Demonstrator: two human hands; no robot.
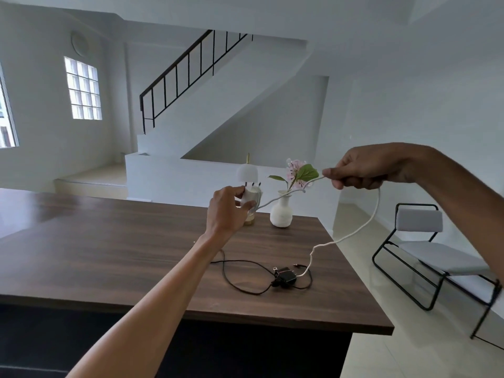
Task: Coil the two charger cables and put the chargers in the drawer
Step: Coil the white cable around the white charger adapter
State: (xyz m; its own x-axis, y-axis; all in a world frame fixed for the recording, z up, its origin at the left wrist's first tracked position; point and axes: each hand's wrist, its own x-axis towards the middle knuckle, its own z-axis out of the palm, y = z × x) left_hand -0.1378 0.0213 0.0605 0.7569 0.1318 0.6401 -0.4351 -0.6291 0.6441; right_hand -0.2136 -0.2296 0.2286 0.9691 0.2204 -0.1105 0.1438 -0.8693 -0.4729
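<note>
My left hand (227,210) holds the white charger (250,196) up above the table, its prongs pointing upward. The white cable (365,223) runs from the charger to my right hand (362,169), which pinches it, then hangs down in a loose curve to the tabletop. Its far end lies beside the black charger (285,276), which rests on the dark wooden table (109,255). The black cable (240,279) sprawls uncoiled in loops around the black charger. No drawer is visible.
A white vase (281,212) with a pink flower stands at the table's far right, behind the raised cable. A small white lamp (247,173) stands next to it. A black-framed chair (425,257) sits on the floor to the right.
</note>
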